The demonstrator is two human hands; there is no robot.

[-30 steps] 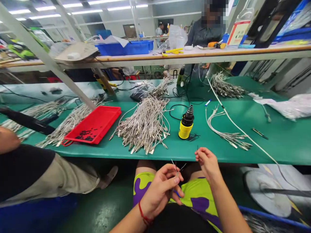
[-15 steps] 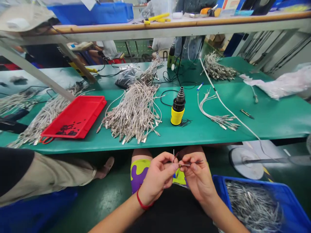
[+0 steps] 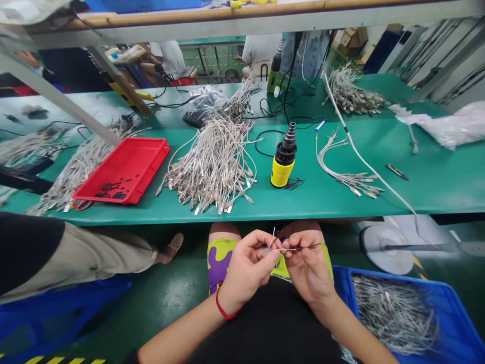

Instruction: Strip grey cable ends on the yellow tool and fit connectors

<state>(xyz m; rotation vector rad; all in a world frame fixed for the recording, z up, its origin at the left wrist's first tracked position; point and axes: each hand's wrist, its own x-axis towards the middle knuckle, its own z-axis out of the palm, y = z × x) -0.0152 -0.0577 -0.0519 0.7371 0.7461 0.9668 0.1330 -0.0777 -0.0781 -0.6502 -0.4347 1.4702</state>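
Over the lap, my left hand (image 3: 248, 265) pinches a cable end whose thin wires (image 3: 278, 236), white, red and dark, fan out at the fingertips. Close beside it on the right, my right hand (image 3: 308, 265) is closed on a thin dark piece, and a pale wire runs between the two hands. Beyond them on the green table (image 3: 242, 216) lies a big pile of grey cables (image 3: 212, 164). A yellow and black heat gun (image 3: 284, 162) stands nozzle up to the right of that pile.
A red tray (image 3: 125, 169) with small black pieces lies left. Small cable bundle (image 3: 350, 179), pen (image 3: 321, 125) and white cord (image 3: 364, 156) lie right. A blue bin of cables (image 3: 450, 303) is low right. Another person's leg (image 3: 113, 253) stands left. A shelf rail (image 3: 242, 31) crosses above.
The view has shifted, so the table sits higher in the picture. Both hands remain close together, with a longer stretch of pale wire and the red wire now showing between them.
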